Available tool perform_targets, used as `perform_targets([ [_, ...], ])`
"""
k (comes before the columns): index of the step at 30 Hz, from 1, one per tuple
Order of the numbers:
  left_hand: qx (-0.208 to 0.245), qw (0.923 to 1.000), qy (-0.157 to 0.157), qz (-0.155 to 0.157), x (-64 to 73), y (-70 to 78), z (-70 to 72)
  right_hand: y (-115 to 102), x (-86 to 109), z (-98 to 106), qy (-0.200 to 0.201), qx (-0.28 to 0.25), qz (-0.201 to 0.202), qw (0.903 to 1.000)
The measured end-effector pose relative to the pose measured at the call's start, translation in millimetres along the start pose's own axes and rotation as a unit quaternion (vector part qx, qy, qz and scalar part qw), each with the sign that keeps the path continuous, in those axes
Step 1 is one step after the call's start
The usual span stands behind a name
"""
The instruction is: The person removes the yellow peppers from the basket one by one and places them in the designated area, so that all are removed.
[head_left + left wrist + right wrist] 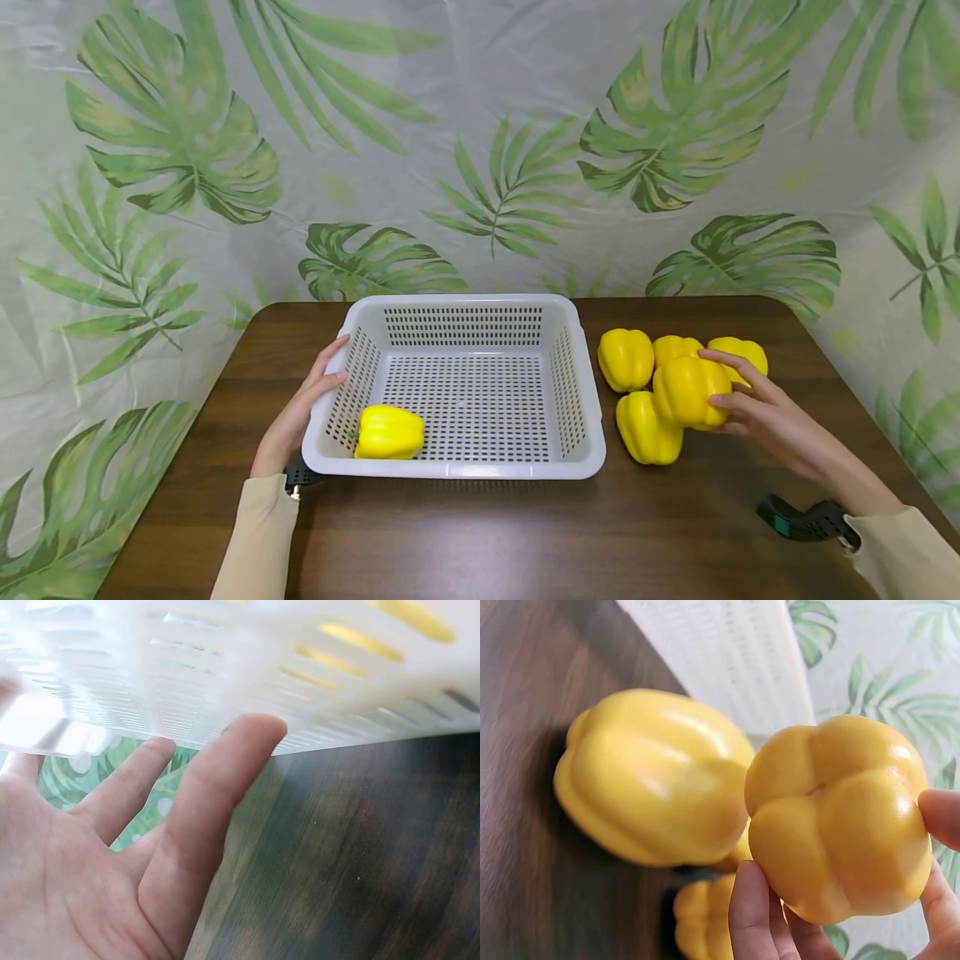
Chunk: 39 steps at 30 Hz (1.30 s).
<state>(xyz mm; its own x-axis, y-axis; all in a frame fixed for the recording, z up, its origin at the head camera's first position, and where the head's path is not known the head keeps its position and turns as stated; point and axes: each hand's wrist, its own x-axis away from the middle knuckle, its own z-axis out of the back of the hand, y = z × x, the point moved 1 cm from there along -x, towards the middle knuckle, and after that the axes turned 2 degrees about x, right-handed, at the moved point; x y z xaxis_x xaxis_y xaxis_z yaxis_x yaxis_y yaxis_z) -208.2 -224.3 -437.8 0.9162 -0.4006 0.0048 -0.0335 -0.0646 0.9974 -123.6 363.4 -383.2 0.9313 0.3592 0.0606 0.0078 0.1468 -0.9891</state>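
My right hand [772,417] grips a yellow bell pepper [691,392] between thumb and fingers, its lobed end facing the camera in the right wrist view. In the head view this pepper overlaps another yellow bell pepper [649,432] lying on the table. My left hand [296,408] touches the left side of a white plastic basket [450,470], fingertips at the rim. Its thumb [202,802] and fingers are stretched out under the slotted wall in the left wrist view. One yellow bell pepper [390,433] lies on its side in the basket's near left corner.
Right of the basket, more yellow bell peppers lie close together, among them one at the left [626,360] and one at the back right [738,357]. The brown wooden table [465,542] ends at a leaf-patterned cloth [517,167] behind the basket.
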Motion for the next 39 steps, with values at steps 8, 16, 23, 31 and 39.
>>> perform_targets([
  [8,-0.019,0.9997,0.006,0.016,2.8,-0.2,0.9,15.7,14.2,17.3,0.019,0.007,-0.019,0.9996],
  [16,-0.029,0.9994,0.01,0.016,4.7,0.2,0.3,34.2,24.6,28.9,0.043,0.018,-0.046,0.9979],
  [23,-0.025,0.9995,0.008,0.018,4.1,0.1,0.6,51.8,29.3,31.2,0.059,0.028,-0.075,0.9951],
  [31,-0.025,0.9995,0.01,0.018,4.6,0.4,0.6,61.3,29.4,28.4,0.061,0.044,-0.097,0.9924],
  [39,0.002,0.9999,0.002,-0.015,-3.7,-0.6,0.4,66.7,26.9,27.6,0.063,0.07,-0.095,0.991],
])
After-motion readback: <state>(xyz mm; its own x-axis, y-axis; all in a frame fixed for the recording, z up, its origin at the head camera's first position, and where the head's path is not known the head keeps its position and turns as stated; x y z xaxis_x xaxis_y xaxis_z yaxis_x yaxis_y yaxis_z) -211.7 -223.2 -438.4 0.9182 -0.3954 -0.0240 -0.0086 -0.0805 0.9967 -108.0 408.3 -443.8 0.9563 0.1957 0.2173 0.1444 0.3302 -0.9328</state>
